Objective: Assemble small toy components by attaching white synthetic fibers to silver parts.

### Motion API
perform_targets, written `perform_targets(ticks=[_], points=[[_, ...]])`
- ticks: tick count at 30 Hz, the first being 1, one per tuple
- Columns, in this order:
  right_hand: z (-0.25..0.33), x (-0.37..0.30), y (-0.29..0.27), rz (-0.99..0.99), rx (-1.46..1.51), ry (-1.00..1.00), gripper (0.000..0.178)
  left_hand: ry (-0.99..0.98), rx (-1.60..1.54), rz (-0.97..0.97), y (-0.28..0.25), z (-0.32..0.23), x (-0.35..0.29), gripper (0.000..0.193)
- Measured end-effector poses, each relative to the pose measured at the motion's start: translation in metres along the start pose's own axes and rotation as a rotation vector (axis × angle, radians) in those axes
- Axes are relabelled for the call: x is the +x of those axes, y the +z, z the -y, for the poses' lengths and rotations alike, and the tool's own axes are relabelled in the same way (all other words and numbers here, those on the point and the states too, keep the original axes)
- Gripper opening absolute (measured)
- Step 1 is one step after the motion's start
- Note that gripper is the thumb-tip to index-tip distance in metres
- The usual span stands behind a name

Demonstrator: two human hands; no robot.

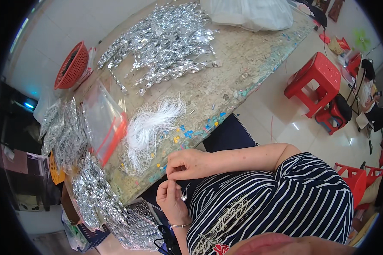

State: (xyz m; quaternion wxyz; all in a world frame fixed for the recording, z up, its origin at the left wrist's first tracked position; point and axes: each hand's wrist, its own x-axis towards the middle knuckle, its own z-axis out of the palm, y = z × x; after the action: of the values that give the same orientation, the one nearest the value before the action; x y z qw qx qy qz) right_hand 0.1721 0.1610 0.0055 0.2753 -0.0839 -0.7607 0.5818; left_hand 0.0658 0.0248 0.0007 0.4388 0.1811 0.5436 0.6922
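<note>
My right hand (187, 164) comes in from the right, fingers closed in a pinch at the table's near edge. Just below it, my left hand (172, 198), with a bangle at the wrist, is also closed, its fingertips almost meeting the right ones. What the fingertips hold is too thin or hidden to make out. A small shiny silver piece (184, 196) hangs beside the left fingers. Nearby on the table lies a loose hank of white thread (151, 127). Further off, many twisted silver foil strips (170, 42) are heaped.
The worn table (238, 55) carries a white plastic bag (251, 15), clear red-edged bags (108, 123) and a red basket (72, 66). More silver strips (93, 187) hang over the left edge. Red stools (317, 80) stand at right, with a person (368, 95) seated beyond.
</note>
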Motion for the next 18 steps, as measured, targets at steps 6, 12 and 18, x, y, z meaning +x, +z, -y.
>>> perform_targets(ticks=[6, 12, 18], points=[[0.0009, 0.0006, -0.0011, -0.013, 0.035, 0.048, 0.012, 0.022, 0.025, -0.003, 0.0007, 0.0007, 0.0006, 0.009], [-0.0036, -0.0004, 0.0004, -0.045, 0.057, 0.026, 0.013, 0.006, -0.016, 0.030, 0.0034, -0.0010, 0.0002, 0.009], [-0.0049, 0.0005, -0.0008, 0.013, 0.010, -0.001, 0.013, -0.003, 0.030, 0.048, 0.0002, -0.0005, 0.0014, 0.010]])
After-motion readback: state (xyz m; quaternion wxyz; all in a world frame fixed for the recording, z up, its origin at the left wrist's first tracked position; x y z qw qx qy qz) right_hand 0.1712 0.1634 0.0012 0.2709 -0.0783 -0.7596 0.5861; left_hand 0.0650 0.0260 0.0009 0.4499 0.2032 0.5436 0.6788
